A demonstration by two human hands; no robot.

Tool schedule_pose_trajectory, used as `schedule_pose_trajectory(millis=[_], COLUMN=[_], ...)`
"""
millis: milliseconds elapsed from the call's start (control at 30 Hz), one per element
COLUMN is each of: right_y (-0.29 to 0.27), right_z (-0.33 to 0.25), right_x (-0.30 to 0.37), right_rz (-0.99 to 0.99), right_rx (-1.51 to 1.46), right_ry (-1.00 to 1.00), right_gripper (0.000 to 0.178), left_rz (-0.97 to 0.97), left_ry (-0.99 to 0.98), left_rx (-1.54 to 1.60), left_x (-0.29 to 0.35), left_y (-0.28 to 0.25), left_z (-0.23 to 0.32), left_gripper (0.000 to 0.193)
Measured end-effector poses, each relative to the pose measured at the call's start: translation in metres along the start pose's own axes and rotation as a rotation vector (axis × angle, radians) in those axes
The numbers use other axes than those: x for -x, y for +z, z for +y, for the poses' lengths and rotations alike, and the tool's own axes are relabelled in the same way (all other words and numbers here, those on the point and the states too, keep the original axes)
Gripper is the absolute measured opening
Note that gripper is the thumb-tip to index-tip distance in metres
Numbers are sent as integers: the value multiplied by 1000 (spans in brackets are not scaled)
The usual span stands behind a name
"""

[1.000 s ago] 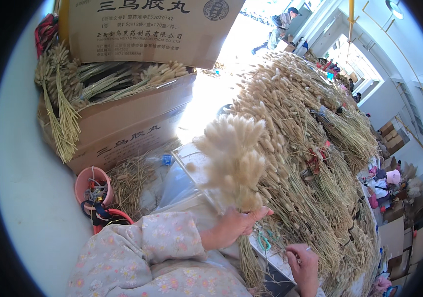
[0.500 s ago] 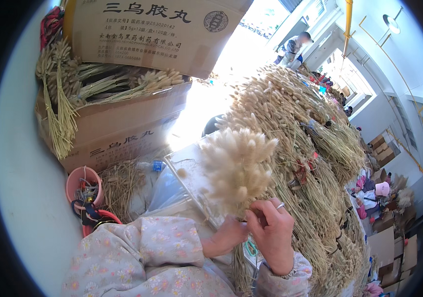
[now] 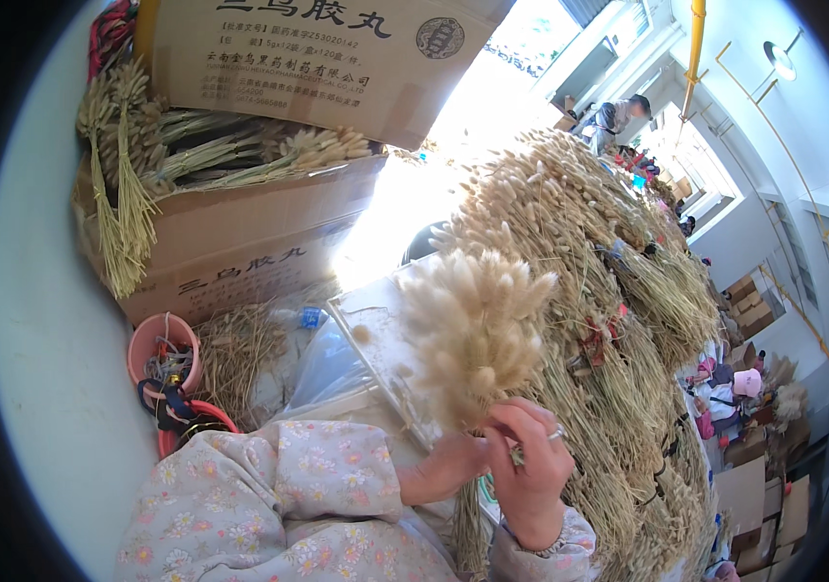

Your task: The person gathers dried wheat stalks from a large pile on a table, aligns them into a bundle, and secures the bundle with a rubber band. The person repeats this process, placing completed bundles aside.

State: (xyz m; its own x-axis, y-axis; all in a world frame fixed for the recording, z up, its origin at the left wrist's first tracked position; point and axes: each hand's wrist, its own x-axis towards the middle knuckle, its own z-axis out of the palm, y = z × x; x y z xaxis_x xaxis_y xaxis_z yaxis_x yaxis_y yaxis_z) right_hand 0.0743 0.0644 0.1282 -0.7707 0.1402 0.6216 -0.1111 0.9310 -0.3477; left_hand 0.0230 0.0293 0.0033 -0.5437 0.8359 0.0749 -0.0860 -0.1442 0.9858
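A bunch of dried bunny tail grass (image 3: 473, 335), with fluffy cream heads fanned upward, stands in front of me. My left hand (image 3: 446, 469) is closed around its stems just under the heads, and its fingertips are partly hidden. On the right, my right hand (image 3: 531, 466), with a ring on one finger, touches the neck of the bunch. Its thumb and forefinger are pinched together there; what lies between them is too small to make out. The stems hang down below my hands, where a green-handled tool (image 3: 488, 490) partly shows behind them.
A large heap of dried grass bundles (image 3: 608, 339) covers the table to my right. At the left stand an open cardboard box (image 3: 240, 228) with more bundles, a pink bucket (image 3: 164, 354) and a red container (image 3: 209, 417). People (image 3: 616, 118) are farther off.
The view has shifted slightly, so the surroundings sit a little differently. My right hand's fingers have moved slightly at the neck of the bunch; my left hand keeps its hold.
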Motion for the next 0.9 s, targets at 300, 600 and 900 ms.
schedule_pose_trajectory(millis=[300,600,900], right_y=[-19,-19,-5], right_z=[51,42,26], right_x=[77,128,130], right_rz=[-97,54,169], right_rx=[-172,-458,-406], right_ry=[416,809,665], right_gripper=[29,14,12], left_rz=[-64,-57,-299], left_ry=[-288,-321,-158], left_rx=[569,534,807], left_x=[7,6,8], left_y=[-11,-15,-20], left_z=[51,47,39], left_gripper=[34,34,38])
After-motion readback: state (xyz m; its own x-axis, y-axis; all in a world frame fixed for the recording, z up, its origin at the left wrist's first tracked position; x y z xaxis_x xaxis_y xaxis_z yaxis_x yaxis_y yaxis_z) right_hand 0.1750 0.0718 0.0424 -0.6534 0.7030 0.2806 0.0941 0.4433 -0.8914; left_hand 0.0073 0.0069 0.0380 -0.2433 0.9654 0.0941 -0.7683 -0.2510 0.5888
